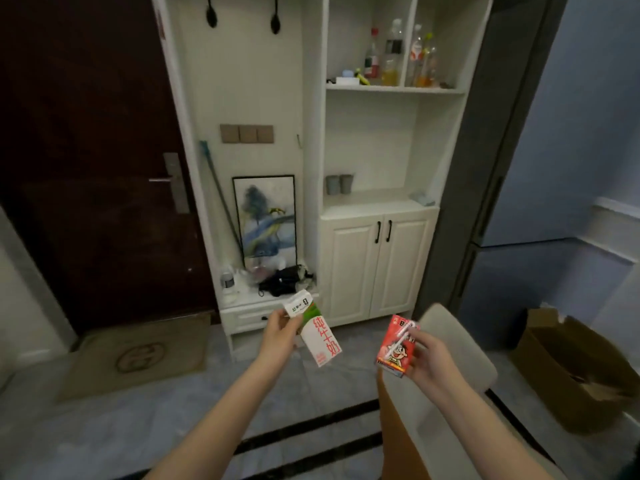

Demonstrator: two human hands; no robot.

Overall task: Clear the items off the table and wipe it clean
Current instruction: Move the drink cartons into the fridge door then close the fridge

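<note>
Both arms are stretched out over the grey tiled floor (145, 420), each hand carrying one drink carton, so two cartons in all. The left hand (278, 336) grips a tall white-and-green milk carton (313, 332) near its top end, fingers curled around the side; the carton tilts, its upper end toward the white cabinet and its red-lettered face turned up. The right hand (427, 356) pinches a smaller red drink carton (396, 346) from its right side, thumb on the front face; a wrapped straw lies slantwise across that front. The two cartons are held apart, the red one a little lower and to the right, just above the rounded back of a pale chair (460, 362).

Ahead stands a white cabinet (377, 265) with two lower doors and two black handles. On its counter sit two grey cups (338, 184), side by side and near touching. The upper shelf holds a cluster of bottles (398, 57); their exact count is hard to tell. Left of the cabinet, one framed picture (265, 220) leans against the panel above a low bench with a heap of dark and clear things. Three wall switches (246, 133) sit in a row, and two black hooks hang higher up. A dark door (86, 150) is on the left with one doormat (138, 355) before it; one open cardboard box (571, 368) stands at the right.
</note>
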